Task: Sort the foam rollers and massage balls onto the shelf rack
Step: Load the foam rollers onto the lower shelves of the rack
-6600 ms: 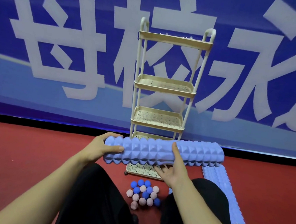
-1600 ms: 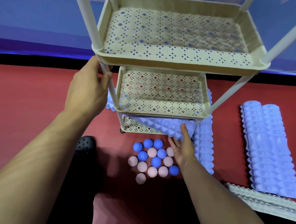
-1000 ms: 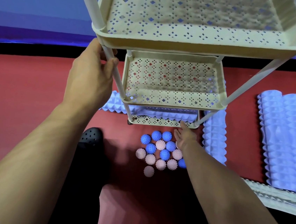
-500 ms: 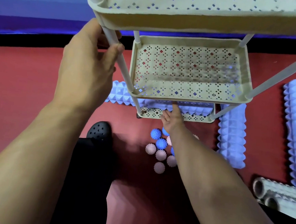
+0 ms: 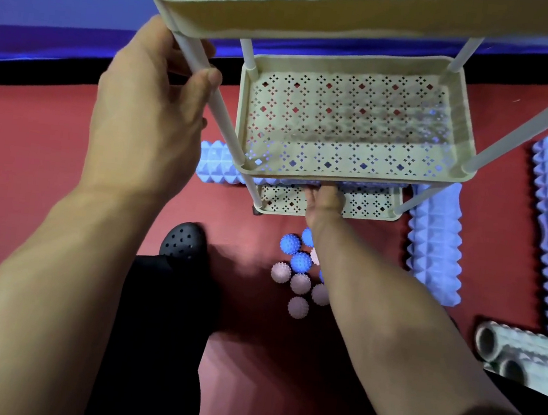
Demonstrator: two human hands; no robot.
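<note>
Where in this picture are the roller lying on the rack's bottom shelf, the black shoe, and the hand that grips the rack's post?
Purple roller [image 5: 217,167]: head view, on its end sticking out left of the rack.
Black shoe [image 5: 182,241]: head view, on its perforated toe.
Left hand [image 5: 147,109]: head view, on the back of the hand.

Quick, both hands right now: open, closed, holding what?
Left hand: closed round the rack's front-left post.
Right hand: at the purple foam roller on the bottom shelf; fingers hidden, cannot tell.
</note>
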